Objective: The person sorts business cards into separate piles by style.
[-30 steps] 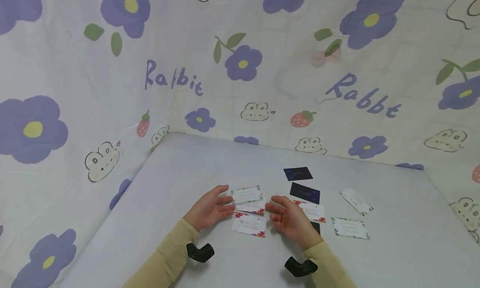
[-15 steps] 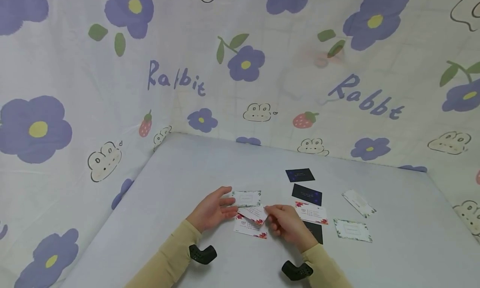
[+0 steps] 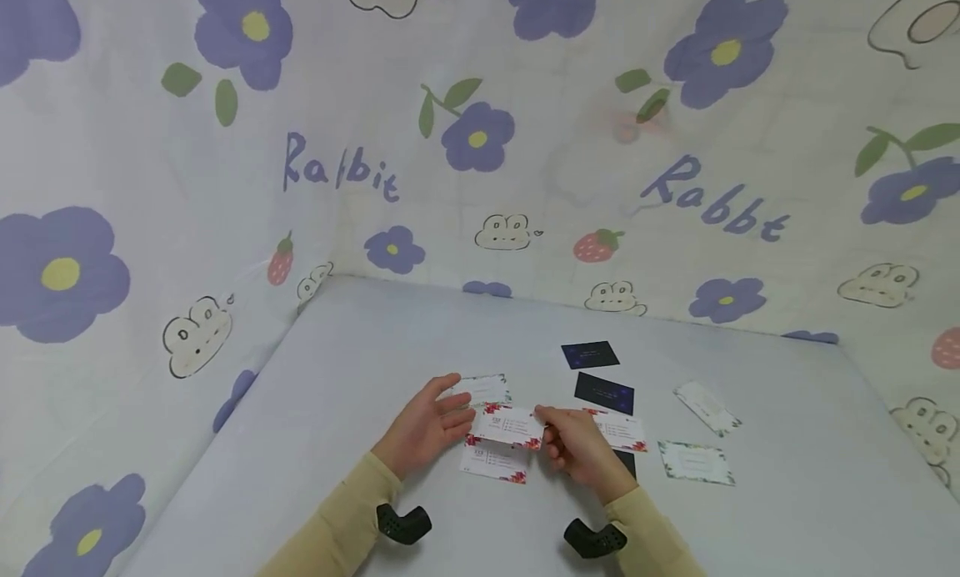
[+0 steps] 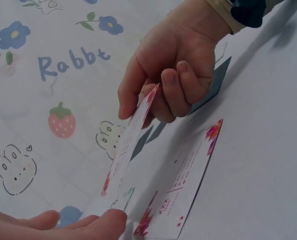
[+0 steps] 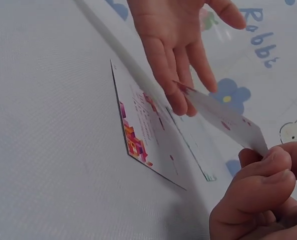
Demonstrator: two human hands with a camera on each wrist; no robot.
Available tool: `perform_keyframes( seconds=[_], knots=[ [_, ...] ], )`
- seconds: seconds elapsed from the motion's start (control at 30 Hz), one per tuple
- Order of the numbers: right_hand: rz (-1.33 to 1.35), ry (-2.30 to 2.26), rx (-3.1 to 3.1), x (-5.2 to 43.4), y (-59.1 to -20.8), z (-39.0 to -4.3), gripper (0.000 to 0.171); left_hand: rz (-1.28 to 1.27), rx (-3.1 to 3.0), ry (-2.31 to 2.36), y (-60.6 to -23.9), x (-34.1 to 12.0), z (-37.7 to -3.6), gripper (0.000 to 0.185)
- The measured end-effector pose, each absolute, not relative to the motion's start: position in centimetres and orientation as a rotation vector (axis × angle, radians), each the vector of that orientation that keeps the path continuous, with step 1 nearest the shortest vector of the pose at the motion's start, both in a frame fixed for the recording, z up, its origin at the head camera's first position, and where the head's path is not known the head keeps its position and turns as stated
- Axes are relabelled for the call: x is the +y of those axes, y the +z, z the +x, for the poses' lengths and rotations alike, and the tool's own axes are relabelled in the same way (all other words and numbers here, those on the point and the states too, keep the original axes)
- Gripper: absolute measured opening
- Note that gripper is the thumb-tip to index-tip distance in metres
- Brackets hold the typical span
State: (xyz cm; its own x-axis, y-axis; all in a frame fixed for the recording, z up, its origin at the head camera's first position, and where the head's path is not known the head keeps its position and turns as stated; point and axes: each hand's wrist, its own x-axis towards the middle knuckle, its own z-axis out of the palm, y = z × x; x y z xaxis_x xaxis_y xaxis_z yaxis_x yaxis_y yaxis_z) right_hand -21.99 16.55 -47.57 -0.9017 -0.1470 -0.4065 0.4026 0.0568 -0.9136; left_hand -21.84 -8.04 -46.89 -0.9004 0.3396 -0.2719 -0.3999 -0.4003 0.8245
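**A floral card held between your two hands**

Your left hand (image 3: pixel 423 423) rests with relaxed, straight fingers, their tips touching the left end of a floral card (image 3: pixel 512 425). That card is lifted off the desk (image 3: pixel 360 343), its long axis running left to right. Your right hand (image 3: pixel 577 444) pinches its right end between thumb and fingers. A second floral card (image 3: pixel 493 462) lies flat just nearer you. Further right lie two dark cards (image 3: pixel 603 391) and two pale cards (image 3: pixel 696 463), well apart from your hands.

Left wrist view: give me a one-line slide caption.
Right hand pinches a floral card above another card lying on the table.
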Motion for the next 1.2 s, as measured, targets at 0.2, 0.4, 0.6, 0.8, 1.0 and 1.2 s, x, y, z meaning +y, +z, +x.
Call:
perform_keyframes(
  seconds=[0.2,0.4,0.6,0.8,1.0,1.2],
  knots=[
    [0.232,-1.872,1.987,16.4,-47.5,-21.7,0.029,-0.007,1.431,2.176,-46.4,-7.5,-21.3,0.067],
    [0.219,-1.767,2.190,16.1,-47.1,-21.1,0.031,-0.025,1.481,2.181,-45.9,-7.5,-20.7,0.066],
    [0.224,-1.644,2.387,16.0,-46.6,-20.5,0.034,-0.014,1.548,2.131,-45.0,-7.3,-20.1,0.066],
    [0.228,-1.624,2.415,15.7,-46.6,-20.2,0.032,-0.012,1.616,2.084,-44.9,-7.1,-19.5,0.067],
    [0.210,-1.521,2.526,15.2,-47.2,-20.0,0.029,-0.007,1.603,2.096,-45.2,-7.2,-19.4,0.067],
    [-0.045,-1.342,2.827,14.7,-47.8,-19.9,0.027,0.015,1.668,2.087,-44.9,-7.4,-19.5,0.064]
  ],
)
